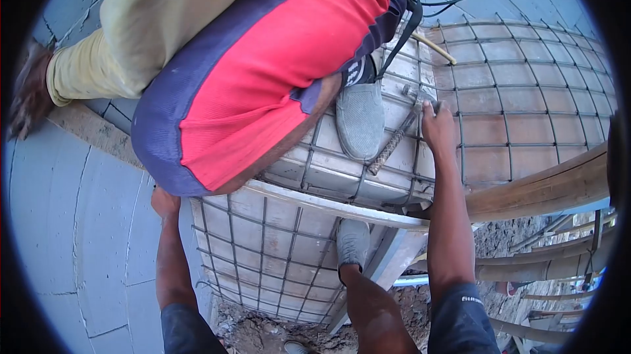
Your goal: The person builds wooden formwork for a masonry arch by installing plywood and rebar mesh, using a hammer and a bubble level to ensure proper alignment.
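My right hand [439, 127] is closed at the head end of a hammer [396, 138], whose patterned handle slants down and left over the steel rebar mesh [496, 94]. A co-worker's grey shoe [360, 121] rests on the mesh just left of the handle. My left hand [164, 201] is closed beside the co-worker's bent knee, at the edge of the grey block wall [105, 222]. What its fingers grip is hidden.
A co-worker in red and navy shorts [256, 85] crouches close in front. A board edge [335, 206] crosses above a lower rebar mesh [263, 249]. Bamboo poles [539, 186] run along the right, over rough ground. My own shoe [353, 242] stands below the board.
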{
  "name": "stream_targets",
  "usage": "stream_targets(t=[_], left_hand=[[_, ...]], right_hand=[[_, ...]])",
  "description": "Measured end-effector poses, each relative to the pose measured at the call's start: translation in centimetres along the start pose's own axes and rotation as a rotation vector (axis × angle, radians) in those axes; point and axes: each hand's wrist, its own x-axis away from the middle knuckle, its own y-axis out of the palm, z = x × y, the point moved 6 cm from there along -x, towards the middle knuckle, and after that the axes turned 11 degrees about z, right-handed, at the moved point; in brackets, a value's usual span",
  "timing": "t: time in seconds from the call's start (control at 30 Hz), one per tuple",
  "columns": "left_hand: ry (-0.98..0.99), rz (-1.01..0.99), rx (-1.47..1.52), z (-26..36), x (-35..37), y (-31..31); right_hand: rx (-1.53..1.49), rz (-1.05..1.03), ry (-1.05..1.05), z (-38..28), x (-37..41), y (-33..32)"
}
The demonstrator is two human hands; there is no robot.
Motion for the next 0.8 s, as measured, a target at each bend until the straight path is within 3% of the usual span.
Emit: stream_targets(t=[0.03, 0.1, 0.17, 0.23, 0.3, 0.37, 0.43, 0.5, 0.63, 0.73, 0.77, 0.8], left_hand=[[0.014, -0.025, -0.036, -0.4, 0.2, 0.2], [0.004, -0.047, -0.043, 0.1, 0.0, 0.4], [-0.119, -0.127, -0.056, 2.0, -0.1, -2.2], [-0.117, -0.114, -0.077, 1.8, 0.0, -1.8], [-0.169, -0.112, -0.02, 2.6, 0.0, -3.2], [-0.19, -0.106, -0.003, 3.1, -0.3, -3.9], [-0.203, -0.105, -0.014, 3.2, -0.5, -4.3], [-0.198, -0.17, 0.028, 3.2, -0.6, -4.1], [-0.179, -0.129, 0.08, 3.3, -0.4, -4.7], [-0.182, -0.16, 0.124, 3.4, -0.6, -5.1], [-0.194, -0.164, 0.137, 3.1, -0.7, -5.0], [-0.183, -0.163, 0.133, 3.0, -0.7, -5.0]], right_hand=[[0.002, -0.01, 0.01, 0.1, 0.2, 0.1], [0.148, -0.448, 0.051, -0.8, 1.6, 2.6], [0.095, -0.456, 0.055, -0.5, 2.6, 3.0], [0.046, -0.475, 0.051, 0.9, 2.2, 4.4], [-0.355, -0.574, 0.322, 1.6, 2.5, 4.6], [-0.914, -0.628, 0.776, 2.4, 2.9, 5.3], [-1.118, -0.731, 0.915, 4.2, 2.3, 5.6], [-0.928, -0.511, 0.771, 2.9, 4.3, 1.4], [-0.934, -0.206, 0.385, -3.5, 10.0, -10.4], [-1.269, -0.489, 0.394, -6.4, 15.8, -13.1], [-1.271, -0.546, 0.4, -5.6, 18.5, -13.0], [-1.044, -0.432, 0.336, -4.8, 21.7, -13.1]])
